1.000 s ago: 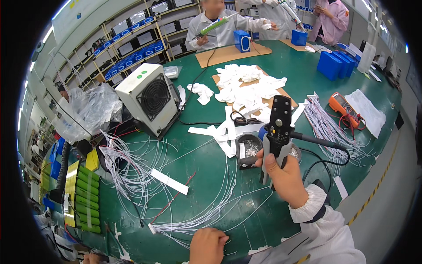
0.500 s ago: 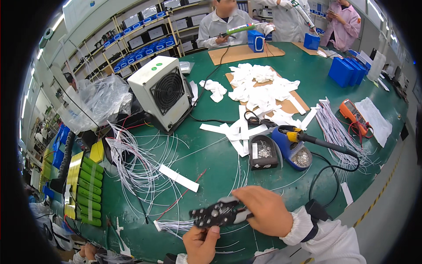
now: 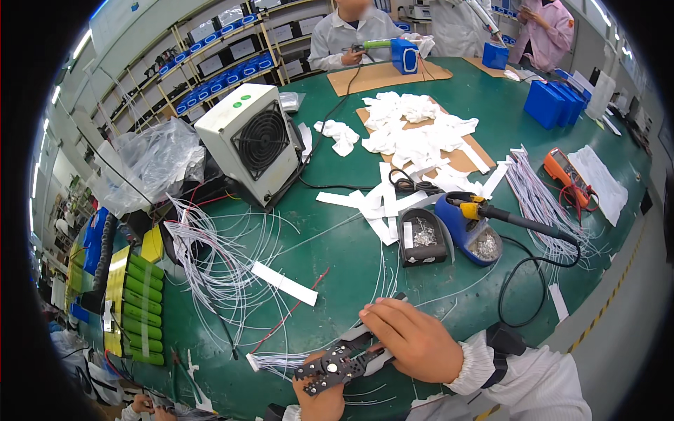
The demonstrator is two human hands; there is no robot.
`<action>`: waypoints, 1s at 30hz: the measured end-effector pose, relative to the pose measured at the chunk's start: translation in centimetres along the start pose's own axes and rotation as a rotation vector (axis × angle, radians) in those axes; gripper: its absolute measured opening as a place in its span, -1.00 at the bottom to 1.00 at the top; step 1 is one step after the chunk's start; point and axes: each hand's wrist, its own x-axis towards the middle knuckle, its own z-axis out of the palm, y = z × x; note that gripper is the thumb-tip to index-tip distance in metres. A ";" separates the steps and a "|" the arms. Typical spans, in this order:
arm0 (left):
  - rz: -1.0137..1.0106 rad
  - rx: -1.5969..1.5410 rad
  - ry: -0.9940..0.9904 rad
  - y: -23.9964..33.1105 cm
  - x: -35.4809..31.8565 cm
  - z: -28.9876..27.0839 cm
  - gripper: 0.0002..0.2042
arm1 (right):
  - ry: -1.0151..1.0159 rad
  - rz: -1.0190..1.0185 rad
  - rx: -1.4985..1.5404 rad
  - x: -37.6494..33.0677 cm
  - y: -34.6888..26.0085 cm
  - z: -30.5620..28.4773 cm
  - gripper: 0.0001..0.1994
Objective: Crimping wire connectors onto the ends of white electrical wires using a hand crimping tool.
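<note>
R hand (image 3: pixel 414 340) gripped wire stripper (image 3: pixel 340 361) handles, L hand (image 3: pixel 319 396) fingers pinched its head; thin white wires (image 3: pixel 274 361) could slip or get nicked if misaligned.

Place: an electronics assembly workshop
Bench: a green work table (image 3: pixel 337 259) strewn with thin white wires (image 3: pixel 225 259)
Tools: a soldering iron (image 3: pixel 505 216) and an orange multimeter (image 3: pixel 566 168) are laid out
Storage: shelving (image 3: pixel 210 56) stocked with blue bins
</note>
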 end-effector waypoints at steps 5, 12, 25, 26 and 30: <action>-0.005 0.009 0.003 -0.1 -0.1 0.1 -0.75 | 0.002 0.001 0.003 0.0 0.1 0.0 -0.32; 0.019 0.161 0.026 -0.4 0.2 -0.2 -0.73 | -0.011 -0.005 0.005 0.0 0.1 -0.1 -0.32; 0.019 0.064 0.068 -0.6 0.1 0.1 -0.76 | -0.015 0.003 0.022 -0.1 0.1 0.0 -0.30; 0.019 0.063 0.068 -0.5 0.2 0.2 -0.76 | -0.019 0.004 0.023 -0.1 0.1 0.0 -0.30; 0.009 -0.016 0.053 0.0 0.3 0.7 -0.88 | -0.030 0.004 0.038 -0.1 0.3 0.1 -0.30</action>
